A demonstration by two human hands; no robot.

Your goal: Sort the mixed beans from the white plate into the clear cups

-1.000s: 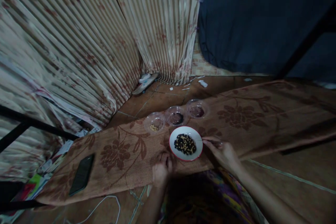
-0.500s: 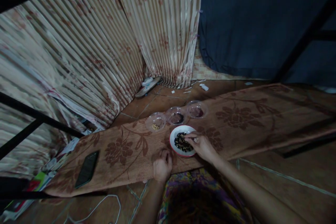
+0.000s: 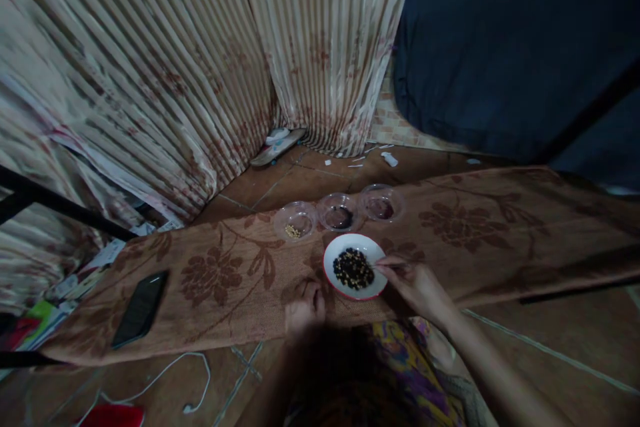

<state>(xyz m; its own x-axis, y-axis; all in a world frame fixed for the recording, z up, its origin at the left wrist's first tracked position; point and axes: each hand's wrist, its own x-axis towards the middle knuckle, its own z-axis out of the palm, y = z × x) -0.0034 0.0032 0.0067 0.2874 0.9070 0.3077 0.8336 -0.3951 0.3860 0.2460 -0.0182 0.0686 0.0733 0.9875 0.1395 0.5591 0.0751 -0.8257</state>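
Note:
A white plate (image 3: pixel 370 247) with a red rim holds a mix of dark beans and small yellowish grains (image 3: pixel 353 268). At its right edge is my right hand (image 3: pixel 413 283), its fingertips pinched together over the rim. Whatever thin thing they may hold is too dim to make out. My left hand (image 3: pixel 305 310) rests curled on the cloth, left of the plate and apart from it. Behind the plate stand three clear plastic cups: the left cup (image 3: pixel 296 219) has yellowish grains, the middle cup (image 3: pixel 337 211) dark beans, the right cup (image 3: pixel 383 203) reddish ones.
A brown flowered cloth (image 3: pixel 300 263) covers the long narrow bench. Towards its left end lies a black phone (image 3: pixel 140 309). A white cable (image 3: pixel 165 373) trails on the tiled floor. Striped curtains (image 3: pixel 165 67) hang behind, and small white scraps (image 3: pixel 389 159) lie on the floor beyond.
My right hand has drawn back from over the beans to the plate's right rim, fingers still pinched. The left hand stays curled on the cloth. The camera's view has shifted slightly.

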